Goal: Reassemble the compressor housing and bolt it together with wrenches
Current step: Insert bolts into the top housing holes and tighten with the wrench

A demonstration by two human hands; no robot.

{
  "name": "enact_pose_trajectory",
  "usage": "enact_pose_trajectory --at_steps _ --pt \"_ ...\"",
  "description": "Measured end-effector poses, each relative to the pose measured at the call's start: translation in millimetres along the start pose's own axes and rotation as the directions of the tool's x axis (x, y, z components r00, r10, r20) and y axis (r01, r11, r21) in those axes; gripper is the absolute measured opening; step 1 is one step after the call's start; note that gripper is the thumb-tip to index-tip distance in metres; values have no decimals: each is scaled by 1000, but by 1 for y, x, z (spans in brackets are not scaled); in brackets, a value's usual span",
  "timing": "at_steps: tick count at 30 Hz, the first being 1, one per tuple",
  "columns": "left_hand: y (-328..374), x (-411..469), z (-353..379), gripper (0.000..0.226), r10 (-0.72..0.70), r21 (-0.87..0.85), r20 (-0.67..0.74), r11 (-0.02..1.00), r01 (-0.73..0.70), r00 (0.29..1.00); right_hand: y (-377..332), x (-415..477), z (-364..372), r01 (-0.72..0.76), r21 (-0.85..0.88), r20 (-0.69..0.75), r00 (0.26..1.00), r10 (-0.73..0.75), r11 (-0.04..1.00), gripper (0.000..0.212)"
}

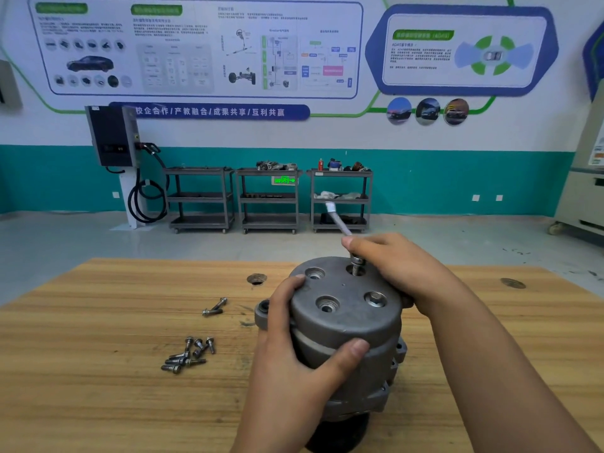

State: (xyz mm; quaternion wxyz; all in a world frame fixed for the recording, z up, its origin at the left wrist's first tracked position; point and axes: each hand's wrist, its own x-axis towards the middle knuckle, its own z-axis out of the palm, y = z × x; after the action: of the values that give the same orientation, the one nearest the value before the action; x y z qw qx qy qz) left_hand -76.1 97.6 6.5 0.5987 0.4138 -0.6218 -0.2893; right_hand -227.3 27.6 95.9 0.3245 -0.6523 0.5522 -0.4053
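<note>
My left hand (294,348) wraps the compressor housing (346,322), thumb across its rim; my right hand (392,263) grips a wrench (336,217) (handle tilted away) on the rear bolt (356,261).

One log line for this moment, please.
left hand: grips housing | right hand: holds wrench on bolt | spare bolts: on table

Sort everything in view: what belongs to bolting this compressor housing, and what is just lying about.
Job: compressor housing, held by the left hand; wrench in the right hand, on a bolt; seated bolt; loose bolts on the table.
Lying about: three tool carts; charging station; posters.
</note>
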Motion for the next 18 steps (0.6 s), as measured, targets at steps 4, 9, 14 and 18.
enact_pose_trajectory --at_steps 4,9,14,18 --pt "-1 0 1 88 -8 17 -7 1000 8 1000 10 2 -2 -217 455 190 971 144 864 35" --pt "0 0 3 88 -16 12 -7 1000 16 1000 25 2 6 -92 813 172 981 -87 574 29" --pt "1 -1 2 89 -28 16 -7 999 28 1000 31 -2 9 -23 890 98 985 -142 455 7" --pt "1 0 2 88 -28 20 -4 999 28 1000 33 -1 7 21 872 44 992 -121 490 4"
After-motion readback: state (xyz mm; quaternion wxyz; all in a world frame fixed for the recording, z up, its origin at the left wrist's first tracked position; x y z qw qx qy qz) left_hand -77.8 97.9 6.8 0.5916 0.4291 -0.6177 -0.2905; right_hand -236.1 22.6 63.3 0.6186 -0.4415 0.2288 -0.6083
